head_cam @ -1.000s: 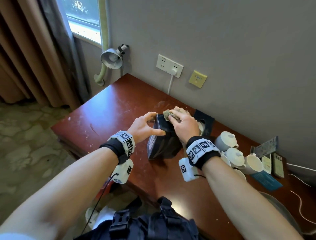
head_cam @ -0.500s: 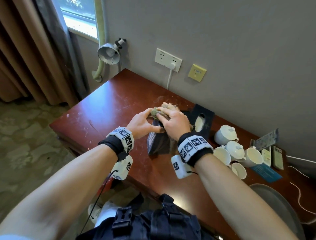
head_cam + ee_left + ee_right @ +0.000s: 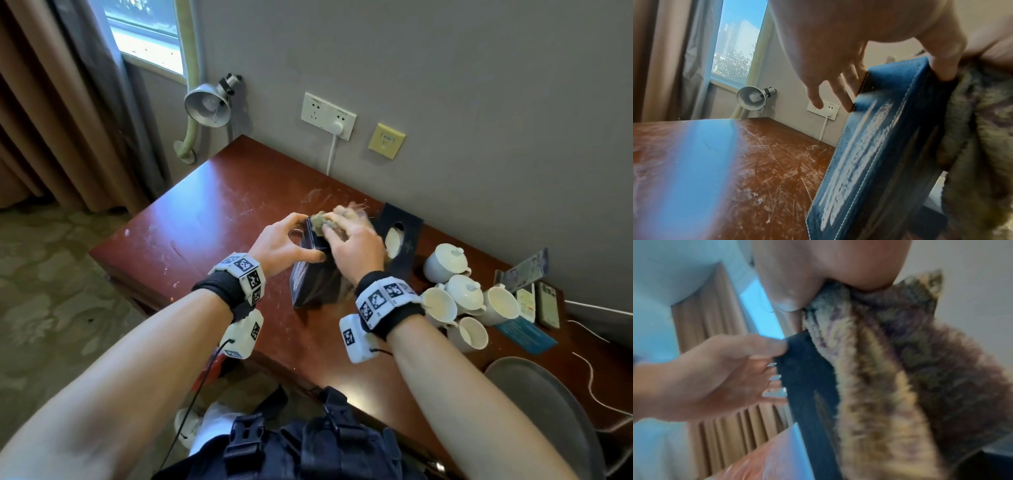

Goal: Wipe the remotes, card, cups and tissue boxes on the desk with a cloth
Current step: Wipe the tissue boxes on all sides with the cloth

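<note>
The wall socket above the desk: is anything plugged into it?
Yes, a white plug sits in the wall socket, its cord running down behind the desk.

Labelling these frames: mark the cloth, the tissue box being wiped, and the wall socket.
cloth (image 3: 323,221): head view, bunched end beyond the fingers.
tissue box (image 3: 869,155): left wrist view, dusty blue side face.
wall socket (image 3: 328,115): head view, plate centre.

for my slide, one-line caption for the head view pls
Left hand steadies a dark tissue box while right hand wipes it with a cloth.

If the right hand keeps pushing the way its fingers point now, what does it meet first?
Probably the left hand gripping the tissue box: the right hand presses the cloth toward it. Depth is unclear.
</note>
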